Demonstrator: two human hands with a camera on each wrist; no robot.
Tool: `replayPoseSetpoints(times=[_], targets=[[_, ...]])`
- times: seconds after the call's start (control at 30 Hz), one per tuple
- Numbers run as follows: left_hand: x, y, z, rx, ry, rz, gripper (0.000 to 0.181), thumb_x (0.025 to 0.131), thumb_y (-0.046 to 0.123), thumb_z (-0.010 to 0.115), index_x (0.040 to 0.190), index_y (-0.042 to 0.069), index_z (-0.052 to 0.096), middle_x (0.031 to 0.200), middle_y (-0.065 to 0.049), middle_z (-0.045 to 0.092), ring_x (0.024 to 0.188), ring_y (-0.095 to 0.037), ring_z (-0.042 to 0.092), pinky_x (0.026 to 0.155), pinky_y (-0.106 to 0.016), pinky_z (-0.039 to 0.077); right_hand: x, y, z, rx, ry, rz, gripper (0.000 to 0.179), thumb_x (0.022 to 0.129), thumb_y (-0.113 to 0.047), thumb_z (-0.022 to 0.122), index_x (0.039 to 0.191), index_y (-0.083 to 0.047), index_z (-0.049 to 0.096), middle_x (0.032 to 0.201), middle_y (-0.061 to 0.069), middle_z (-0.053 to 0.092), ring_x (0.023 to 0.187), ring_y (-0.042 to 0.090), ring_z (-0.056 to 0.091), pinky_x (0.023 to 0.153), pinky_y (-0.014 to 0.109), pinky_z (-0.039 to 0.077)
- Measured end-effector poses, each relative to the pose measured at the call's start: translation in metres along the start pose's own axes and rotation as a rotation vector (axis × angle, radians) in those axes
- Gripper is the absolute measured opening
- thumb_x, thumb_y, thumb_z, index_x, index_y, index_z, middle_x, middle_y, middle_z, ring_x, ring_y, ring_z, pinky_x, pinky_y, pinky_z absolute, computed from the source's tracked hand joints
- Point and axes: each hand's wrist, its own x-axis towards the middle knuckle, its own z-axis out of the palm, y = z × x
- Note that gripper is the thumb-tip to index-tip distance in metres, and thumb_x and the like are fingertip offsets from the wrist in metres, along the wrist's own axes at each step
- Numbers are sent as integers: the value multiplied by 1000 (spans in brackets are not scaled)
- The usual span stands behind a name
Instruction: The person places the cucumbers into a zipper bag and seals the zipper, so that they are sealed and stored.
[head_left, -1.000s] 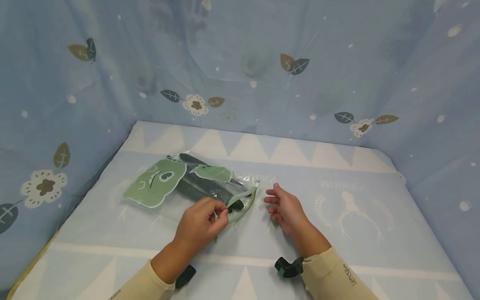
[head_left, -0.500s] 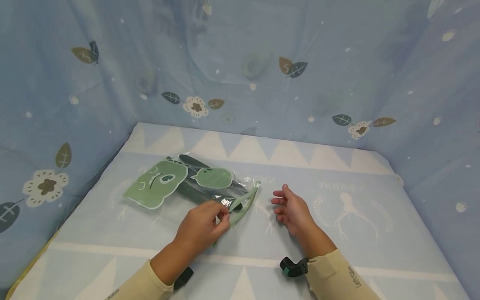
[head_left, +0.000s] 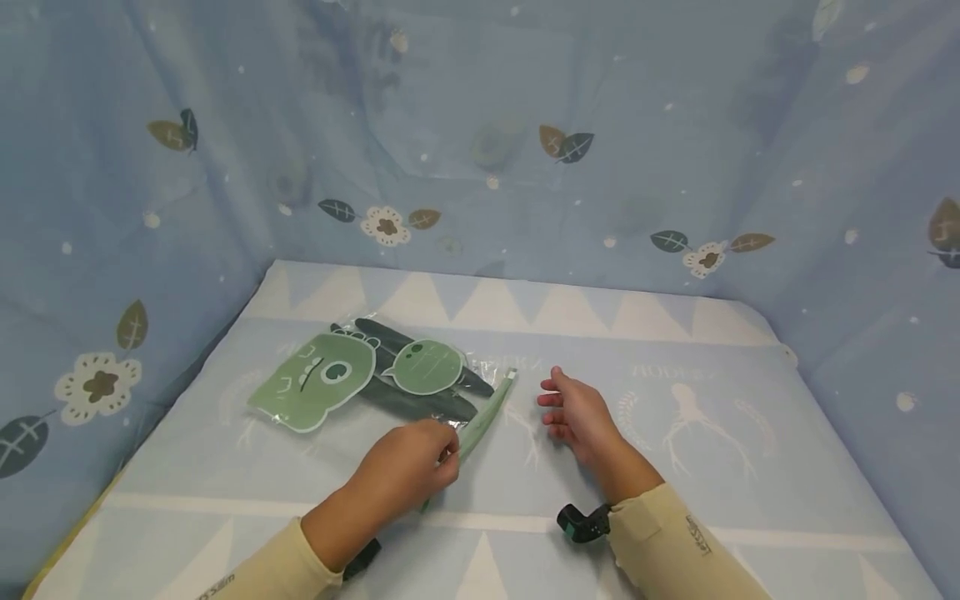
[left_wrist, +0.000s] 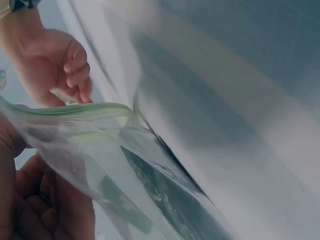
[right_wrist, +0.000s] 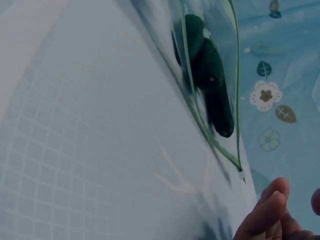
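A clear zip bag [head_left: 322,379] with green cartoon prints lies on the left half of the table. Inside are several dark green cucumbers [right_wrist: 207,70]. My left hand [head_left: 408,462] pinches the bag's green zip edge [head_left: 483,421] at the near right side. From the right wrist view, the two green strips of the mouth stand apart and meet at the corner. My right hand [head_left: 581,421] hovers right of that corner, fingers loosely bent, holding nothing. The left wrist view shows the plastic film stretching away from my left hand [left_wrist: 47,200].
A pale blue and white patterned cloth [head_left: 690,492] covers the table. Blue curtains [head_left: 480,150] with flowers and leaves hang at the back and on both sides. Black wrist cameras [head_left: 583,523] sit below both hands.
My left hand has drawn the zip edge slightly toward me, and the bag's top film looks flatter. The gap between the strips no longer shows from the head. The right hand has barely shifted.
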Motion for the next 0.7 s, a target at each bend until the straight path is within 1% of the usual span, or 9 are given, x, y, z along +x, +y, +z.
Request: replayPoseSetpoints(times=[0.1,0.17,0.27,0.37,0.5,0.6,0.7], targets=[[-1,-1,2,12,-32,-2,11,77,10,69,73,17,60,67,11,48,59,-3,40,51,-21,35,9,-1,9,-28,-19,26,54,104,-46,48,134,-2,56,114,13,65,71,15,62,63,24,54],[-1,-1,3,16,-53,-9,12,76,9,68,72,16,60,67,10,49,59,-4,40,51,-22,35,14,-3,16,-28,-37,47,53,103,-43,52,134,0,56,113,14,67,70,15,65,63,23,56],[0,-2,6,25,-93,-8,13,75,9,68,71,16,59,66,10,50,58,-5,41,50,-23,36,20,-6,25,-25,-53,65,53,102,-39,56,135,3,53,105,12,70,66,12,68,61,23,58],[2,-2,8,40,-129,7,12,74,9,68,71,17,59,66,9,51,58,-7,42,50,-24,37,26,-9,32,-36,-55,62,53,102,-34,58,137,5,49,96,10,70,62,10,68,59,22,58],[5,-1,8,51,-157,24,12,73,8,69,71,16,60,66,7,53,58,-8,44,51,-26,39,33,-12,38,-58,-52,54,50,102,-30,57,135,7,49,88,7,66,59,8,66,57,20,56],[6,-1,7,58,-167,32,12,73,9,69,71,16,60,66,6,54,57,-10,45,50,-28,40,36,-14,42,-81,-54,43,44,103,-29,57,127,7,54,81,5,61,58,8,61,56,21,54],[6,-1,7,72,-168,48,14,72,8,69,69,17,59,64,6,54,55,-10,46,49,-29,40,37,-17,45,-130,-40,10,36,102,-29,58,118,3,59,74,3,56,58,10,53,56,23,49]])
